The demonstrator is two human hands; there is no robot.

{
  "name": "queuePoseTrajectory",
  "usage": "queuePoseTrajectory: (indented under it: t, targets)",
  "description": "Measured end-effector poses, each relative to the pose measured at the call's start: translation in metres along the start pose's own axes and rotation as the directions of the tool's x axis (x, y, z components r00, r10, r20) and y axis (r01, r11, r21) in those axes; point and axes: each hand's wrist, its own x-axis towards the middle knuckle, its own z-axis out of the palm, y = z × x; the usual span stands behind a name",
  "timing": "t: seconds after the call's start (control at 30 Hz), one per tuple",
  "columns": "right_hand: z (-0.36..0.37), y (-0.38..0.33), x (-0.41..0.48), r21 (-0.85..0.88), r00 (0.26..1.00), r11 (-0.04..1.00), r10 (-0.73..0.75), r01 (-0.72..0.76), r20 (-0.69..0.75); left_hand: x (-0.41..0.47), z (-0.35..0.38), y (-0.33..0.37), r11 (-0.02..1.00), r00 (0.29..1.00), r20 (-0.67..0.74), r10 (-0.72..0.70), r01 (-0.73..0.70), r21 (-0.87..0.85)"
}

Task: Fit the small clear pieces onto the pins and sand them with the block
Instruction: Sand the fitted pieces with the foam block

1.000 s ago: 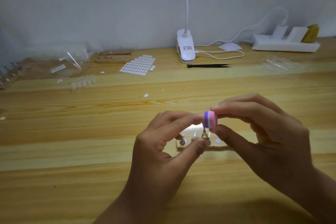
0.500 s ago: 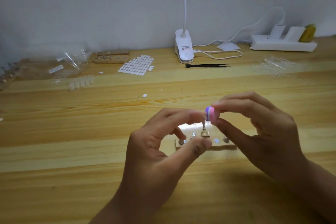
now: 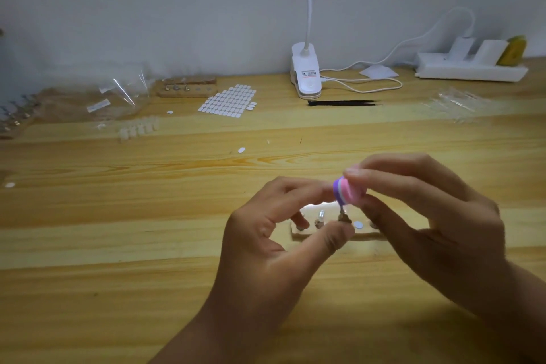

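Brass pin is pinched upright by the left hand at the holder. Its tip is met by the block, gripped in the right hand. Light, even strokes are advised, with the pin braced firmly.

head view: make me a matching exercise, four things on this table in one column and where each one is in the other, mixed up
1 sanding block
2 black tweezers
3 power strip
4 sheet of white ovals

a far right, by the wall
b in the right hand grip
c left of the clip lamp
d lying flat, just right of the clip lamp

Pairs: 1-b, 2-d, 3-a, 4-c
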Motion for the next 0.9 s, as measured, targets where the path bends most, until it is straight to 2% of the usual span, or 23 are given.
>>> queuePoseTrajectory:
  t: [0.1,0.17,0.23,0.3,0.37,0.47,0.6,0.73,0.9]
  targets:
    - [-0.002,0.006,0.001,0.002,0.998,0.998,0.066,-0.066,-0.008,0.0,-0.001,-0.001,0.999,0.999,-0.014,-0.039,0.039,-0.018]
    - [0.0,0.0,0.001,0.03,0.999,0.999,0.028,-0.027,-0.023,0.001,0.001,-0.001,0.998,0.999,-0.004,-0.05,0.05,-0.035]
    - [0.001,-0.002,-0.001,0.019,0.999,0.999,-0.037,0.036,0.023,0.0,0.001,-0.002,0.997,0.999,0.014,-0.046,0.046,-0.055]
    - [-0.001,0.004,-0.001,-0.002,0.999,1.0,-0.007,0.007,0.039,0.0,0.0,-0.002,0.992,0.998,0.021,-0.065,0.067,-0.106]
    - [-0.002,0.006,0.001,0.007,0.999,0.999,0.053,-0.053,0.003,0.0,-0.001,-0.003,0.98,0.994,0.025,-0.103,0.105,-0.171]
    - [0.002,-0.001,0.001,0.003,0.999,0.999,0.034,-0.034,-0.032,0.001,-0.001,-0.002,0.969,0.992,0.054,-0.117,0.126,-0.212]
    - [0.001,0.001,-0.001,0.022,0.998,0.998,0.058,-0.058,0.008,0.0,-0.002,-0.003,0.963,0.989,0.065,-0.135,0.146,-0.227]
    - [0.004,-0.004,-0.001,0.025,0.999,0.999,0.029,-0.029,-0.016,0.001,-0.002,-0.003,0.969,0.991,0.058,-0.118,0.128,-0.213]
    - [0.005,-0.004,-0.001,0.02,0.997,0.998,0.068,-0.067,-0.04,0.001,-0.002,-0.003,0.972,0.993,0.043,-0.107,0.114,-0.204]
